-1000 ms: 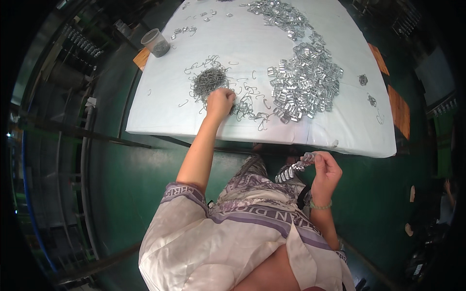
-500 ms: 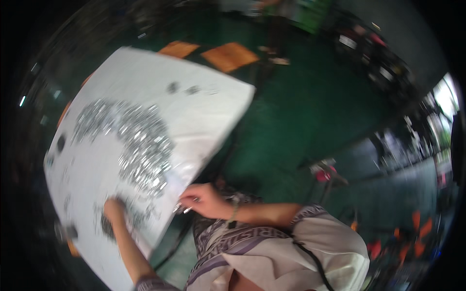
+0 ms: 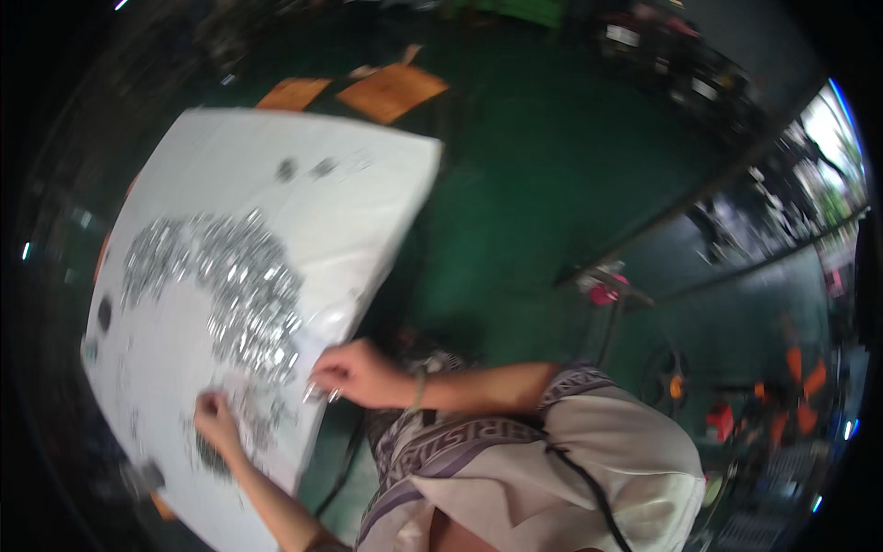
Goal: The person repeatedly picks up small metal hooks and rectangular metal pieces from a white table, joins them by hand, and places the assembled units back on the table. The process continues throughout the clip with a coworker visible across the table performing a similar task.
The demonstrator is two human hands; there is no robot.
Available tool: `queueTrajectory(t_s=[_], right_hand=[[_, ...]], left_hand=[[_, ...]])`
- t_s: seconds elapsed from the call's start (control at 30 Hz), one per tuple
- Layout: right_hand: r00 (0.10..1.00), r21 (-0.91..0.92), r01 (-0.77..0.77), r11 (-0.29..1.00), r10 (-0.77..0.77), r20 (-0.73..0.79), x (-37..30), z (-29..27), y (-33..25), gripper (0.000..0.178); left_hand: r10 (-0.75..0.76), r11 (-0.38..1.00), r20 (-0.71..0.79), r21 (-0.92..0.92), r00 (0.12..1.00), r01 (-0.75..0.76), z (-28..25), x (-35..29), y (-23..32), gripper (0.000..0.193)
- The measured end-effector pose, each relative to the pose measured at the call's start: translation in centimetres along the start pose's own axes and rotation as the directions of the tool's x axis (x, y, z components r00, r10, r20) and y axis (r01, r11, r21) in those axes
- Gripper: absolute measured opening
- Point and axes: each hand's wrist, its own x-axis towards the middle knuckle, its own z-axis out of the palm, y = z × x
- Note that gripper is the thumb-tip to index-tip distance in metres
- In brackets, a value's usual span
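A white-covered table (image 3: 368, 212) carries a broad curved pile of shiny silver metal pieces (image 3: 248, 294). At the table's right edge, my right hand (image 3: 363, 373) is closed around a few small shiny metal pieces (image 3: 319, 394), whose exact kind is blurred. My left hand (image 3: 214, 421) hovers low over the near part of the table, fingers pinched together; whatever lies between them is too small to make out. Partly hidden beneath that hand is a dark heap of tiny parts (image 3: 213, 457). More tiny dark bits (image 3: 262, 414) lie scattered between my two hands.
Dark round spots or small piles (image 3: 287, 169) show on the table's far part, another dark one (image 3: 105, 314) at its left. Orange-brown boards (image 3: 394, 92) are beyond the far edge. Right of the table are green floor (image 3: 515, 230), a stand with a pink part (image 3: 604, 291) and an orange-bladed fan (image 3: 798, 391).
The view has shifted, so the table appears farther left. My left hand's fingers show more plainly, still by the dark heap. My right hand keeps its metal pieces at the table edge.
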Motion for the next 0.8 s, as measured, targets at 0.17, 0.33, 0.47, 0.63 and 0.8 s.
queueTrajectory(t_s=[0.17, 0.33, 0.47, 0.63, 0.8], right_hand=[[0.991, 0.012, -0.123, 0.992, 0.124, -0.045, -0.4, 0.6, 0.4, 0.010], [0.996, 0.044, -0.093, 0.995, 0.093, -0.002, -0.6, 1.1, 0.5, 0.011], [0.999, -0.059, -0.050, 0.997, 0.051, 0.019, -0.6, 1.4, 0.5, 0.012], [0.999, -0.088, 0.002, 0.996, 0.002, 0.045, -0.6, 1.7, 0.1, 0.013], [0.998, -0.089, 0.023, 0.996, -0.018, 0.054, -0.6, 1.8, 0.1, 0.014]], left_hand=[[0.014, 0.789, 0.098, -0.612, 0.995, 0.049, -0.6, -4.8, 11.4, 0.003], [0.069, 0.642, 0.155, -0.763, 0.986, 0.075, -0.5, -8.1, 15.8, 0.004], [0.112, 0.692, 0.152, -0.722, 0.982, 0.033, -0.5, -8.9, 16.4, 0.005], [0.098, 0.778, 0.166, -0.627, 0.981, 0.028, -0.8, -9.9, 16.8, 0.005], [0.182, 0.816, 0.069, -0.567, 0.981, -0.112, -0.5, -10.3, 17.0, 0.005]])
